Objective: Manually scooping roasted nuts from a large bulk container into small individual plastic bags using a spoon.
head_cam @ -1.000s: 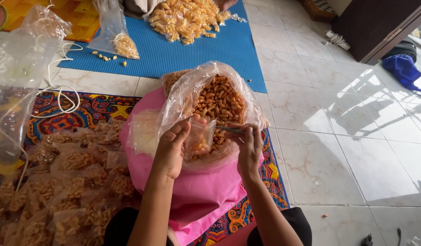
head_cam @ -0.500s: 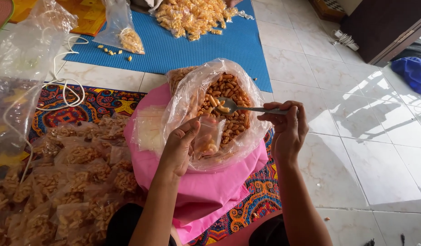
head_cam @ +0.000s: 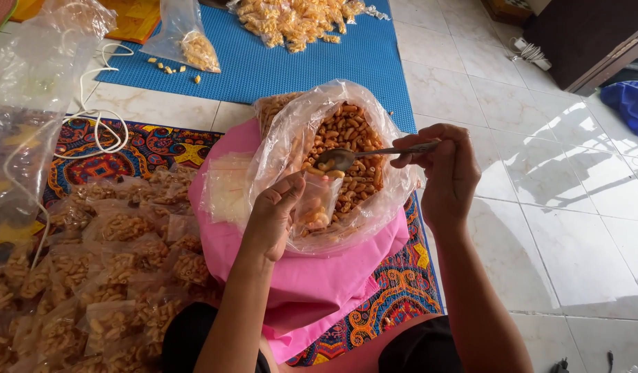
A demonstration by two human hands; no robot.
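Now — spoonful going into the small bag.
Right hand pinches the spoon level; left hand holds the little plastic pouch open — tip slowly, close over its mouth.

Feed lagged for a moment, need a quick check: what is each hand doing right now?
Left hand: closed on the small clear plastic bag, holding it open.
Right hand: closed on the metal spoon, loaded with snack pieces above the small bag.

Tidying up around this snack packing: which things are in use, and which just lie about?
In use: left hand, small bag, right hand, spoon, big snack bag, filled packets.
Lying about: white cord, blue cloth, blue mat.
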